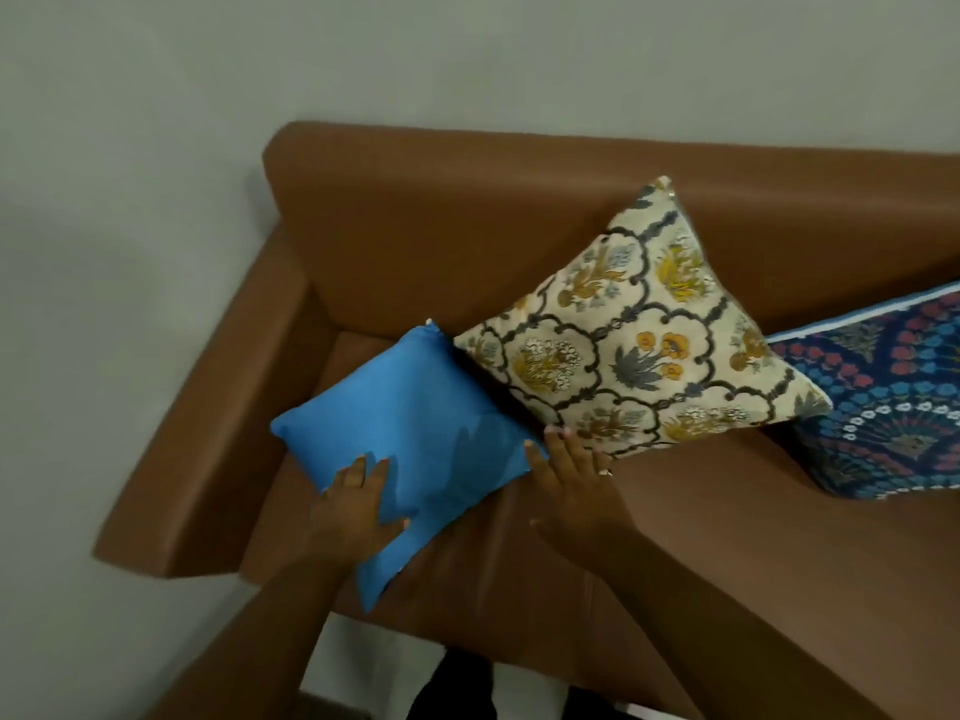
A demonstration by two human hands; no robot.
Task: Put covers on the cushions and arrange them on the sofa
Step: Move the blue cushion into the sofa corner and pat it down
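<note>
Left hand (pixel 358 506) lies flat, grip open, on a blue cushion (pixel 410 439) on a brown sofa (pixel 415 226); right hand (pixel 571 475), fingers apart, touches its corner beside a floral cushion (pixel 639 335).

Cut off, covered, and blurred

The navy patterned cushion (pixel 893 402) runs off the right edge, its left corner tucked behind the floral cushion (pixel 644 345). The brown sofa (pixel 415 220) is cropped right and below. The left hand (pixel 358 504) covers part of the blue cushion (pixel 415 449); everything is slightly motion-blurred.
</note>
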